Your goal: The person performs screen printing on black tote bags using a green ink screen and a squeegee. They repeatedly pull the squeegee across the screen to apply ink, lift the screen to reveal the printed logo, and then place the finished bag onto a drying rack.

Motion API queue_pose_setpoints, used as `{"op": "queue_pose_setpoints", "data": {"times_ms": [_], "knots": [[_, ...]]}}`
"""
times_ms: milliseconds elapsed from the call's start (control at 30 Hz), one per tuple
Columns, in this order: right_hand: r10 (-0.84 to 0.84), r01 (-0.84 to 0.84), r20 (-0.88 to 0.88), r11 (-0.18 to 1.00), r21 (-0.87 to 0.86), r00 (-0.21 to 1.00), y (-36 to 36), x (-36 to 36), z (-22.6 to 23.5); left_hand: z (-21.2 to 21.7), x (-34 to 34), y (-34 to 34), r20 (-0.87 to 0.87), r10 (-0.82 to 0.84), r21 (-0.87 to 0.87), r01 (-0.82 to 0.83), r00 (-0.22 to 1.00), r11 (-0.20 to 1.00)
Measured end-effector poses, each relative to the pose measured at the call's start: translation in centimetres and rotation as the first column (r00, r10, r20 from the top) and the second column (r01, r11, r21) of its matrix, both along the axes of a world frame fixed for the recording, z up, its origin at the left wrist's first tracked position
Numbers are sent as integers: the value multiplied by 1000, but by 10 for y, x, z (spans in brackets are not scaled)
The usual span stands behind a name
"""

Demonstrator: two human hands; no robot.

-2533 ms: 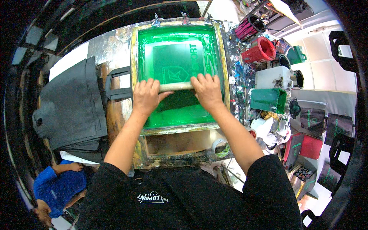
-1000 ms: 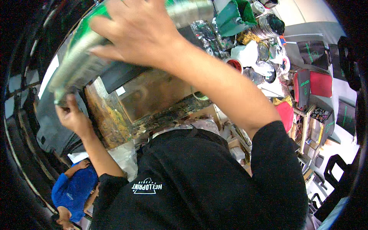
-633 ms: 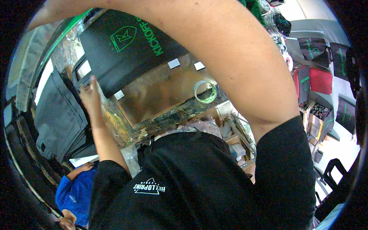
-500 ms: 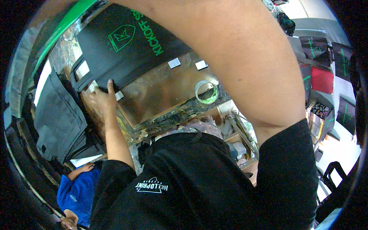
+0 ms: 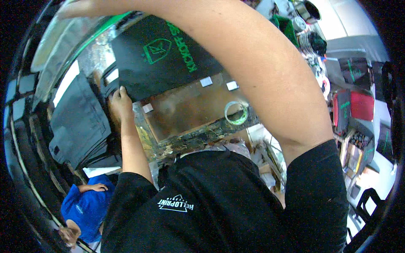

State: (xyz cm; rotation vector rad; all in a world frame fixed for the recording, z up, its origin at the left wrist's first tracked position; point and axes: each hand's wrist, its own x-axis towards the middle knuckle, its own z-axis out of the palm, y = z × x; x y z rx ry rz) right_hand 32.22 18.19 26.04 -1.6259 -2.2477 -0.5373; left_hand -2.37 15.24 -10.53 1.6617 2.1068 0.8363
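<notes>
A black bag (image 5: 139, 76) with green print lies flat over a brown board (image 5: 190, 107). My left hand (image 5: 121, 103) is closed on the bag's near left side, by its cut-out handle (image 5: 110, 76), thumb on top. My right arm crosses high over the bag to the far left. Only a blurred part of my right hand (image 5: 71, 10) shows at the picture's rim, near a frame with a green edge (image 5: 101, 36); its fingers cannot be made out. Small white tabs (image 5: 206, 81) sit along the board beside the bag.
A roll of clear tape (image 5: 236, 113) lies at the board's near right. Several black bags (image 5: 80, 122) are piled on the left. A person in blue (image 5: 90, 206) is at the lower left. Red and black goods (image 5: 362, 105) and boxes stand to the right.
My right arm has swung farther left, bringing part of the hand into sight at the top left. My left hand has shifted slightly left along the bag's edge. The whole view has shifted.
</notes>
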Motion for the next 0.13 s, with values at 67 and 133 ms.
{"op": "queue_pose_setpoints", "data": {"times_ms": [67, 133], "knots": [[19, -21, -36, 999, -35, 999, 7, -2, 6, 42, -5, 21, -153, -103, 159, 127, 983, 979], [39, -48, -125, 997, -67, 991, 15, -1, 19, 110, 2, 33, 50, -114, 153, 105, 992, 983]]}}
